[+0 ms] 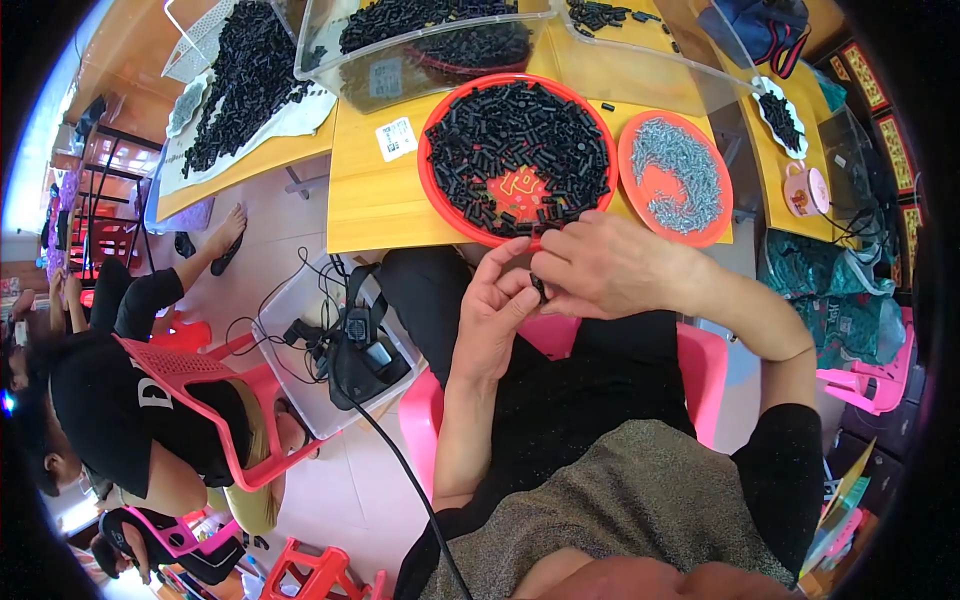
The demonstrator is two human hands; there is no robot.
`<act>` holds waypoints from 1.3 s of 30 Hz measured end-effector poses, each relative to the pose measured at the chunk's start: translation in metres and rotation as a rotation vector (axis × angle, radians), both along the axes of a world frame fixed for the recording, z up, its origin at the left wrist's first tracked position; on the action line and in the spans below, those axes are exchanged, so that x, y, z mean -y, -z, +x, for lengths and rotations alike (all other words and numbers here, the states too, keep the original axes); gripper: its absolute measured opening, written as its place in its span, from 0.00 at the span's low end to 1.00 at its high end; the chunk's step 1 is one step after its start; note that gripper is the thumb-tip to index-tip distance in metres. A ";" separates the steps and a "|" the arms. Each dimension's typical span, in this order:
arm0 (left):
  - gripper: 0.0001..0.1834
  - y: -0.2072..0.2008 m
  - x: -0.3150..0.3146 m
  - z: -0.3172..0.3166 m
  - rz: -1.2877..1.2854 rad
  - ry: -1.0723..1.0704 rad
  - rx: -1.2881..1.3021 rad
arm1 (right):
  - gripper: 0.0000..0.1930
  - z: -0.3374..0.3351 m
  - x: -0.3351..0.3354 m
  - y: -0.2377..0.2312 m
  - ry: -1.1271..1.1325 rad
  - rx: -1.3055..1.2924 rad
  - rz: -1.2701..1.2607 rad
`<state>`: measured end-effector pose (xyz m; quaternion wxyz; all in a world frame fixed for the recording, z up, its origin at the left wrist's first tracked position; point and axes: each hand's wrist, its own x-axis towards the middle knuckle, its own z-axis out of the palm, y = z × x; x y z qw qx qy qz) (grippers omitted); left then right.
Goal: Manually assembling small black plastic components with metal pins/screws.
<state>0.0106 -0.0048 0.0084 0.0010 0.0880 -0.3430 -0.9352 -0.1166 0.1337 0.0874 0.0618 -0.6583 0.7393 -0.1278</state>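
The left hand (492, 300) pinches a small black part (539, 288); the right hand (600, 262) curls beside it, its hold unclear, near the red tray (424, 165)

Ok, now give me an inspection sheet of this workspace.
Surface: yellow table, white label on it.
Parts: black pieces in a red tray; silvery pieces in an orange plate to its right.
Clutter: clear bin behind the tray, holding more black pieces.
Hands: left hand holds a small dark piece; right hand meets it, grip unclear.
Cables: black cables in and around a floor-level whitish bin, left.
Surroundings: seated co-worker left; pink cup right.
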 end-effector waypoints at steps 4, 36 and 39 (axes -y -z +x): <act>0.31 -0.003 -0.005 0.000 0.001 0.042 0.036 | 0.16 -0.004 0.001 -0.001 -0.143 -0.103 0.079; 0.29 0.003 -0.020 -0.004 -0.316 -0.013 -0.085 | 0.06 -0.099 -0.011 -0.032 0.282 -0.171 -0.528; 0.24 0.002 -0.017 -0.006 -0.319 0.011 -0.027 | 0.05 -0.154 -0.013 -0.062 0.514 -0.363 -0.399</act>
